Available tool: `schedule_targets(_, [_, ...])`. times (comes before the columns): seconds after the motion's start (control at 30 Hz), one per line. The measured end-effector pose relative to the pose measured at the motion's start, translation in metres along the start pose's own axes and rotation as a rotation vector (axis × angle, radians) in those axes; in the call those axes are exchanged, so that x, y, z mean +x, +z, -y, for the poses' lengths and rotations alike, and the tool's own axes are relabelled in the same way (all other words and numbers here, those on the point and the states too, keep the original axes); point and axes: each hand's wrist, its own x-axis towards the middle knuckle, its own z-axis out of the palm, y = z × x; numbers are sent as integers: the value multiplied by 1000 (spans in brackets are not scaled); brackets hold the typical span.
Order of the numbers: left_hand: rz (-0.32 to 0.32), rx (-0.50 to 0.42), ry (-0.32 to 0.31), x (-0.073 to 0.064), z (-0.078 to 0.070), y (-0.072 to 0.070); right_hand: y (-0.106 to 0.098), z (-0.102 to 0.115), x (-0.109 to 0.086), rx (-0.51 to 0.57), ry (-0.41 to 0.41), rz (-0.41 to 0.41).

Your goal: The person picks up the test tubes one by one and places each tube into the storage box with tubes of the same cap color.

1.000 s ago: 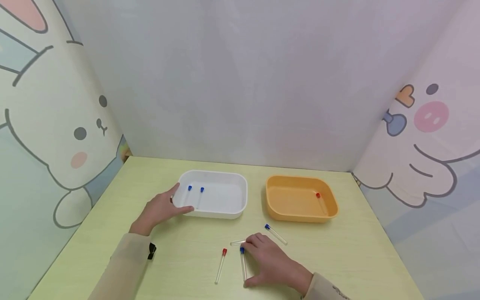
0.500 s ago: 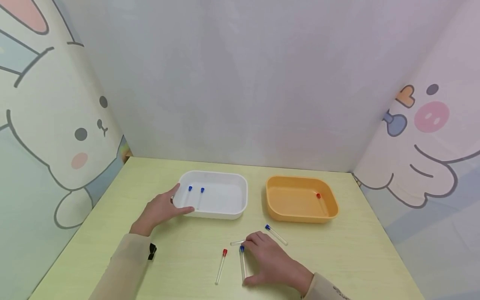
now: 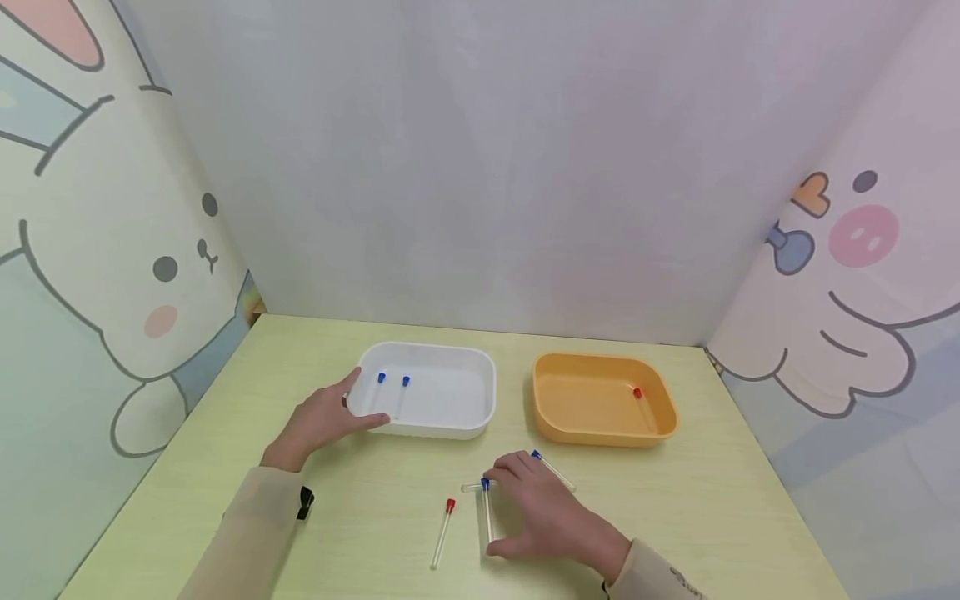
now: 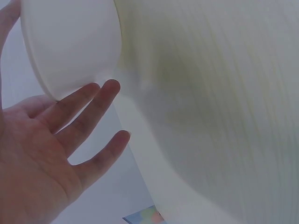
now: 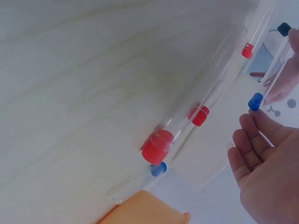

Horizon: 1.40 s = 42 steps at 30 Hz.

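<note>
My right hand [image 3: 543, 518] pinches a blue-capped test tube [image 3: 487, 508] lengthwise, thumb at its clear end and fingers at the cap. In the right wrist view, the tube's blue cap [image 5: 255, 101] sits at the fingertips. A shadow lies beside this tube on the table. My left hand [image 3: 321, 421] grips the left end of a white tray [image 3: 450, 432], thumb over the front rim. Two fingertips touch the tray's outer wall [image 4: 77, 46] in the left wrist view. Two blue-capped tubes [image 3: 406, 382] lie inside this tray.
An orange tray [image 3: 585, 437] with one red-capped tube [image 3: 637, 393] stands right of the white one. Nearby on the table lie a red-capped tube [image 3: 443, 533], a blue-capped tube [image 3: 557, 472] and a tube [image 3: 471, 487] partly hidden by my right hand. A curtain [image 3: 480, 208] hangs behind.
My right hand has lifted the blue-capped tube and moved slightly away from me, now overlapping the cap of the tube beyond. My left hand stays at the white tray.
</note>
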Motion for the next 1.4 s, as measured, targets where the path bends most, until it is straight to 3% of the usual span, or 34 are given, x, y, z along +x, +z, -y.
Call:
schedule_targets(0.43, [-19,-5,27,-1,1,0,-17,-2,13,51,60,7])
schedule_targets(0.6, [-14,-9,24,-2,0,0,-23,-4,21,48,47,-18])
schedule_targets(0.97, [-10,-9,22,-3,-1,1,-40,-7,46,58,26,-76])
schedule_targets(1.4, [-18,7,27,-3,-1,1,-54,-18,75,62,90,-99])
